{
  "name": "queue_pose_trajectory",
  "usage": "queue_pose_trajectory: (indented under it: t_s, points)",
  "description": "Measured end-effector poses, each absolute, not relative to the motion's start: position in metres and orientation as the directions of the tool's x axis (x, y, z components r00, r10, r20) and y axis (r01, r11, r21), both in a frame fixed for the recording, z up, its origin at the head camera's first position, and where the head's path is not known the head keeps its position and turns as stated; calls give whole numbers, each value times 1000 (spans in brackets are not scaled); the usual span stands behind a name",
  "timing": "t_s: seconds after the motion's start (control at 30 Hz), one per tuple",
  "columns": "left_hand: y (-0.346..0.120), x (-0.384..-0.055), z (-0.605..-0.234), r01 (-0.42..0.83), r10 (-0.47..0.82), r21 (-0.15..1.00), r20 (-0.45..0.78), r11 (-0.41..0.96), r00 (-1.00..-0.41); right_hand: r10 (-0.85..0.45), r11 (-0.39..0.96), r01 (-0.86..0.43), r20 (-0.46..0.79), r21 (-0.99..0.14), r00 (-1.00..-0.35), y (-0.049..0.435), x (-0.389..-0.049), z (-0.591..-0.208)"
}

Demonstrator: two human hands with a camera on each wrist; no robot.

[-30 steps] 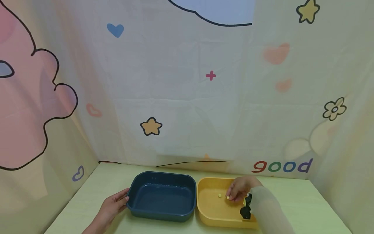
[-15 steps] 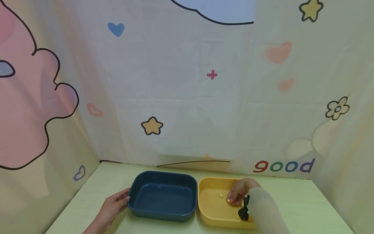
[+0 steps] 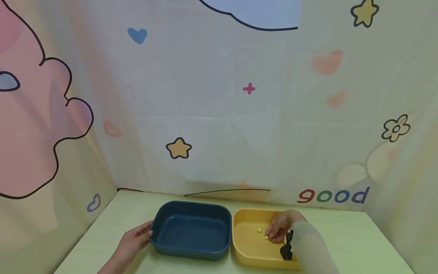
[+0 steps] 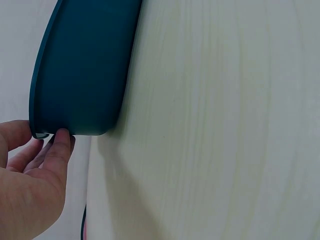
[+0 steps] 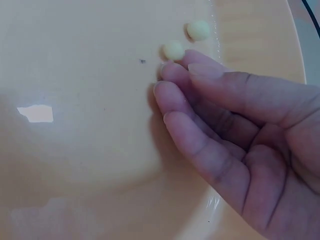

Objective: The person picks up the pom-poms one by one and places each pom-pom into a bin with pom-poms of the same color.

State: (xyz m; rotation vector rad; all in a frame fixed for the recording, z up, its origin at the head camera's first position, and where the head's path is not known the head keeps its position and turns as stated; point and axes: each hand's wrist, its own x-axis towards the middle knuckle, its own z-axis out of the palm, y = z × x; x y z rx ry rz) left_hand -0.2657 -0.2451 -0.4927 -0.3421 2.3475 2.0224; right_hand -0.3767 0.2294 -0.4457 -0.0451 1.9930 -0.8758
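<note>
My left hand (image 3: 132, 241) holds the left end of a dark blue basin (image 3: 191, 253), with thumb and fingers at its rim and outer wall. In the left wrist view, the fingertips (image 4: 62, 137) rest against the basin's side. My right hand (image 3: 282, 225) is inside the yellow basin (image 3: 248, 253), its fingers loosely bent near the floor. At the fingertips sits a small pale yellow ball (image 5: 173, 51), beyond the thumb rather than between thumb and finger. A second pale yellow ball (image 5: 198, 30) lies close by on the basin floor.
The two basins stand side by side on a pale wood-grain table (image 3: 362, 243). A printed curtain (image 3: 219, 160) rises behind them. By the right sleeve (image 3: 311, 243) is a black object (image 3: 286, 251) at the wrist, over the yellow basin.
The right hand and the ball at its fingertips have shifted slightly toward the near side of the yellow basin. The left hand keeps its hold on the blue basin.
</note>
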Motion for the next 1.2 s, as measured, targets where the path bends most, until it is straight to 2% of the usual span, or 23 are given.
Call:
queue_pose_trajectory:
  t_s: [0.5,0.8,0.9,1.03,1.2]
  points:
    - [-245,-267,-493,-201,-149,970,-180,135,-972,-347,726,251,-656,-641,-670,233,-368,-434]
    - [-245,-265,-490,-196,-151,969,-173,150,-973,-335,700,169,-528,-694,-780,242,-351,-416]
    - [-245,-265,-489,-198,-148,969,-176,149,-973,-381,682,69,-434,-728,-817,245,-340,-410]
    - [-244,-265,-489,-202,-149,969,-180,146,-972,-431,626,-89,-248,-775,-868,245,-318,-406]
    - [-243,-264,-488,-197,-148,970,-176,141,-973,-436,533,-204,-60,-821,-898,236,-284,-407]
